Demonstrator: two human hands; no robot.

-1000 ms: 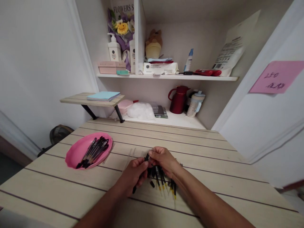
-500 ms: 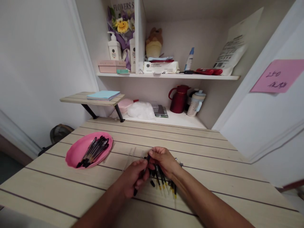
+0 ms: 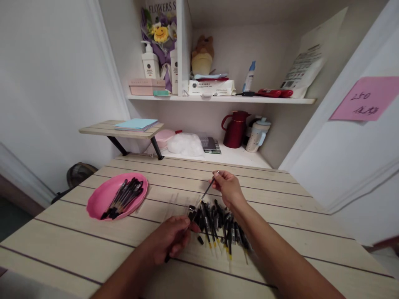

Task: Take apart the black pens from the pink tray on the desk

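My left hand (image 3: pixel 173 238) is closed around a black pen barrel (image 3: pixel 192 212), whose lower end sticks out below the fist. Above it, my right hand (image 3: pixel 230 190) pinches the top of a thin dark pen refill (image 3: pixel 207 190). The refill slants down to the barrel's upper end; whether its tip is inside the barrel I cannot tell. Under and between my hands lies a pile of black pen parts and refills with yellow ends (image 3: pixel 215 226). A small black cap (image 3: pixel 200 240) rests beside my left fingers, and clear thin tubes (image 3: pixel 171 204) lie behind them.
At the left of the slatted table (image 3: pixel 77 257) a pink dish (image 3: pixel 93 203) holds a bundle of pens (image 3: pixel 124 200). A small raised shelf (image 3: pixel 99 128) stands behind it. Along the back are a white plastic bag (image 3: pixel 185 145), a red jug (image 3: pixel 235 129) and a tumbler (image 3: pixel 257 135).
My right hand has moved up and right, away from my left, and a long refill now shows between them. More of the pen pile is uncovered. My left hand has shifted slightly down and left.
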